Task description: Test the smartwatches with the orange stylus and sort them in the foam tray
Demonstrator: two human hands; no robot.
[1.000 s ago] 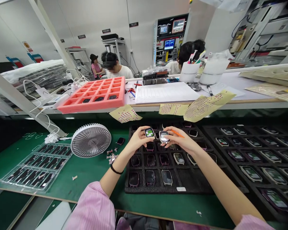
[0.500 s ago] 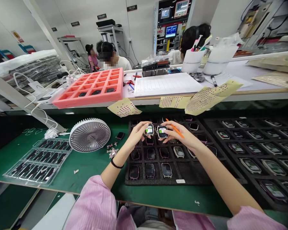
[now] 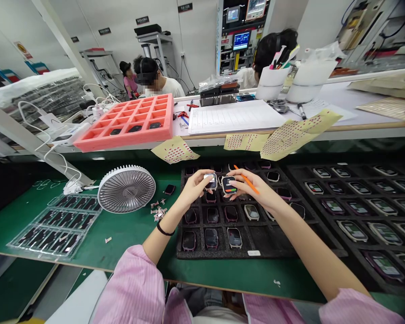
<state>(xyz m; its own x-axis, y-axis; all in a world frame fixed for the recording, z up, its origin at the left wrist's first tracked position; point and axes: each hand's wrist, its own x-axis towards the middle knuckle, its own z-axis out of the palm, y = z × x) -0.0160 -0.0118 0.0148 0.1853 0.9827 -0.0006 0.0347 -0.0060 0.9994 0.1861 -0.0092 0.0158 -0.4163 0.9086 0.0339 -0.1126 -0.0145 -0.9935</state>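
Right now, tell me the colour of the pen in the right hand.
The pen: orange, best in the head view.

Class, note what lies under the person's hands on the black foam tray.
The black foam tray holds smartwatches in slots around the left hand and right hand; whatever lies directly beneath the hands is hidden.

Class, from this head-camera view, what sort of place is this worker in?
Likely an electronics factory line: smartwatches sit in black foam trays on a green bench mat, and a machine with screens stands behind.
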